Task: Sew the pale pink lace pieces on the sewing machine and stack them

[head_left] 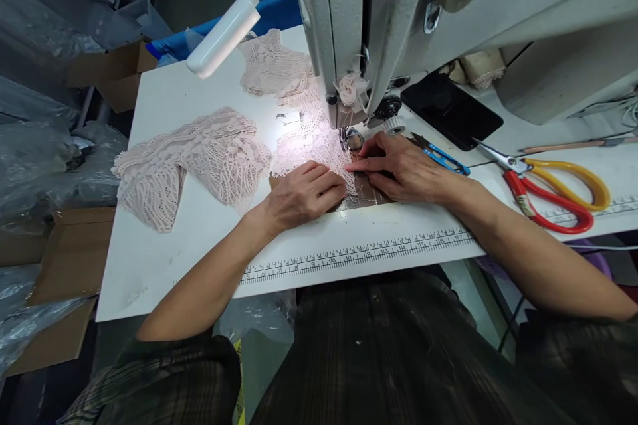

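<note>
Pale pink lace fabric (pixel 302 147) lies under the presser foot (pixel 343 138) of the sewing machine (pixel 333 33), lit brightly by a lamp. My left hand (pixel 310 194) rests on the front of this lace, its fingers curled together and pressing on the edge. From the other side, my right hand (pixel 399 166) has its fingertips closed at the lace's right edge, just beside the foot. What lies beneath its fingers is partly hidden. Left of the machine, more lace pieces (pixel 219 153) are spread in a stack, and another lace piece (pixel 274 66) sits behind.
Right of my right hand are blue thread snips (pixel 441 156), a black phone (pixel 451 109) and scissors (pixel 548 192) with red and yellow handles. A printed ruler (pixel 349 255) runs along the table's front edge. A white lamp (pixel 224 33) overhangs the table; cardboard boxes (pixel 74 252) stand left.
</note>
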`<state>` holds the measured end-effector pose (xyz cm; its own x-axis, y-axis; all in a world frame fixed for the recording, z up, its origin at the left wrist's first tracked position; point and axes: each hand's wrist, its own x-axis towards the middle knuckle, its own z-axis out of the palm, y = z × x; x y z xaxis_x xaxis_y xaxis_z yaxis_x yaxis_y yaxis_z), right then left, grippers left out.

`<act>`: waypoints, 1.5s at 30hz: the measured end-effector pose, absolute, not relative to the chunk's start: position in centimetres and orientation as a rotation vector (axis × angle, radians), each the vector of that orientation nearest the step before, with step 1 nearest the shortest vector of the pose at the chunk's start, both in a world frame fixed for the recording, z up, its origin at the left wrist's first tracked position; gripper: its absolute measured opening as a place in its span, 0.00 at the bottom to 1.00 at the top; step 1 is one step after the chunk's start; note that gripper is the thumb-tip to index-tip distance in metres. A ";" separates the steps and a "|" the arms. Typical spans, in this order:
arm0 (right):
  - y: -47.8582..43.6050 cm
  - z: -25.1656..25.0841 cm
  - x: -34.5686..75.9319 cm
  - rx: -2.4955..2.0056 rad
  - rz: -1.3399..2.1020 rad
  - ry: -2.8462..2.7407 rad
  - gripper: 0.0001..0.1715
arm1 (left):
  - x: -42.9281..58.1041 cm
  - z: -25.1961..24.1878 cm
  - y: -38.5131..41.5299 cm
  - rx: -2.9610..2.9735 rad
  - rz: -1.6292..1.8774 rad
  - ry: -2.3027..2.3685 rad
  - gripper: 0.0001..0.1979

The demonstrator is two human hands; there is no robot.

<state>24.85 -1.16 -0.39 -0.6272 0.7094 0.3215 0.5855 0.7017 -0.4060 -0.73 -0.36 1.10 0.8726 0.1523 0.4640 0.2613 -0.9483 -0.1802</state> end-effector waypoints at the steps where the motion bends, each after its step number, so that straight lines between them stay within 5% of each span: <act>1: -1.2 -0.4 24.9 -0.980 0.356 -2.453 0.24 | -0.7 1.2 -0.5 -2.809 -0.635 -0.313 0.05; 8: -1.0 -0.6 25.0 -0.899 0.299 -2.456 0.20 | -0.8 1.8 -2.1 -3.004 -0.578 -0.496 0.11; 36: -1.4 -0.8 24.1 -1.140 0.168 -2.453 0.24 | -0.4 0.3 -0.2 -2.848 -0.830 -0.595 0.06; 45: -1.2 -0.3 24.7 -1.182 0.444 -2.276 0.24 | -0.6 0.2 0.8 -3.089 -0.888 -0.678 0.06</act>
<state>24.69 -1.23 -0.27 -0.4746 0.8257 0.3049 0.6506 0.5624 -0.5103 -0.62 0.76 0.24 0.7697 0.4247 0.4767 0.3476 -0.9050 0.2450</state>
